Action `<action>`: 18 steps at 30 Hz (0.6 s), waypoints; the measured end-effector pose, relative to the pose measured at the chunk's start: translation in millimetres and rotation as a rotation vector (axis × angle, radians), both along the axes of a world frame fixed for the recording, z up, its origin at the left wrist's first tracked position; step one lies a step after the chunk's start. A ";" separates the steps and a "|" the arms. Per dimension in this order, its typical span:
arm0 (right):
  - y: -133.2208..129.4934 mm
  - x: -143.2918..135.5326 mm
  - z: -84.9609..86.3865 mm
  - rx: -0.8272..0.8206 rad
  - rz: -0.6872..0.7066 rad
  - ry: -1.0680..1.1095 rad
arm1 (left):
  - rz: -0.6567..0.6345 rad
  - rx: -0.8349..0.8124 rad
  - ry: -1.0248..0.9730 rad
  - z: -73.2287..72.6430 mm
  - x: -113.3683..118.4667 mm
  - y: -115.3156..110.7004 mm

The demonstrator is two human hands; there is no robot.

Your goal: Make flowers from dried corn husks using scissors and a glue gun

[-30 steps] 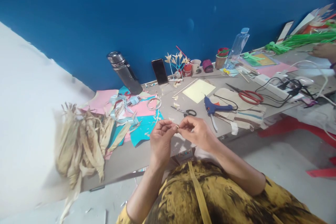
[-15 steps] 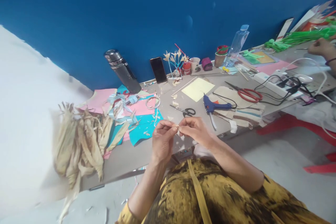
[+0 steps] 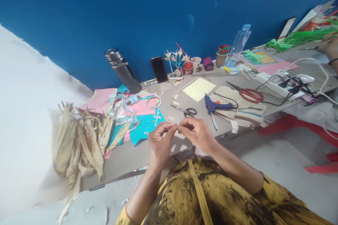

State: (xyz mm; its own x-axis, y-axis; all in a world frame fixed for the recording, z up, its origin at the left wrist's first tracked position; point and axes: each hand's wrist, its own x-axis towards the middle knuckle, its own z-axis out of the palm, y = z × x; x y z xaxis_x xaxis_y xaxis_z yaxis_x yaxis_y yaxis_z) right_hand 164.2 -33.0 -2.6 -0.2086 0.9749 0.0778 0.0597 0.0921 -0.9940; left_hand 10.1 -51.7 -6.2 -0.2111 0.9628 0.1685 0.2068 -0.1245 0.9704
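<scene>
The husks [image 3: 89, 140] look papery and rough (matt, too), the glue gun [image 3: 211, 104] smooth plastic.

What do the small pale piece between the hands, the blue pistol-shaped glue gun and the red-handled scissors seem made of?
Small pale piece: perhaps dry husk, from its straw colour; finish unclear.
Blue pistol-shaped glue gun: probably hard plastic, smooth and evenly coloured.
Red-handled scissors: dark blades suggest metal; evenly red handles, perhaps plastic.

Over my remote feed, I am seeing a mustard-yellow cloth garment [image 3: 171, 197] with smoky, blotchy black-brown patterning. A plain, flat yellow fabric band [image 3: 198, 191] is running down its front. Matching mustard sleeves [image 3: 280, 192] are ending near the elbows, leaving the left hand [image 3: 161, 143] and right hand [image 3: 201, 135] bare.
</scene>
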 end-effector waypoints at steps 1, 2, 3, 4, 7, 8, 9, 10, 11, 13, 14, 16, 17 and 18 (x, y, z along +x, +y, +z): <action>0.6 0.5 -0.8 -0.024 0.033 0.013 | 0.015 0.040 0.054 1.5 -0.3 -0.4; 1.2 1.1 -1.6 -0.047 0.065 0.024 | 0.026 0.067 0.094 2.8 -0.6 -0.8; 1.9 1.6 -2.5 -0.066 0.092 0.032 | 0.032 0.076 0.116 3.9 -1.0 -1.1; 2.5 2.1 -3.3 -0.078 0.114 0.035 | 0.035 0.072 0.118 4.7 -1.3 -1.2; 3.4 3.0 -4.6 -0.061 0.139 0.021 | 0.030 0.029 0.051 5.4 -2.2 0.2; 3.6 3.3 -4.5 -0.050 0.144 0.015 | 0.024 0.019 0.029 5.3 -2.6 1.1; 3.6 3.4 -4.3 -0.043 0.151 0.012 | 0.016 0.019 0.016 5.2 -3.0 2.2; 3.8 3.6 -3.9 -0.042 0.160 0.012 | 0.006 0.023 0.013 5.2 -3.5 3.3; 4.0 3.6 -3.5 -0.044 0.168 0.014 | -0.006 0.028 0.018 5.4 -3.8 4.5; 5.1 3.5 -3.0 -0.050 0.183 0.021 | -0.044 0.028 0.031 7.1 -4.0 6.3; 5.9 3.3 -2.9 -0.055 0.193 0.032 | -0.066 0.022 0.030 8.5 -3.6 6.9; 7.8 2.1 -3.8 -0.093 0.217 0.088 | -0.114 0.006 0.008 12.1 -2.0 7.5; 8.9 1.2 -4.8 -0.131 0.233 0.133 | -0.133 0.003 -0.008 13.9 -1.1 7.5; 9.9 0.2 -6.1 -0.179 0.251 0.184 | -0.143 0.004 -0.022 15.4 -0.3 7.4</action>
State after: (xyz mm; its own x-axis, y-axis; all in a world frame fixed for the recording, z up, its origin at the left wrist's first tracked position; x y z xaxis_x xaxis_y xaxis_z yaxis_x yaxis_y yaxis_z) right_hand 164.4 -23.1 -8.7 -0.4414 0.8967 -0.0312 -0.1244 -0.0956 -0.9876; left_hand 9.8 -44.3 9.2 -0.0752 0.9828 0.1689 0.1648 -0.1548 0.9741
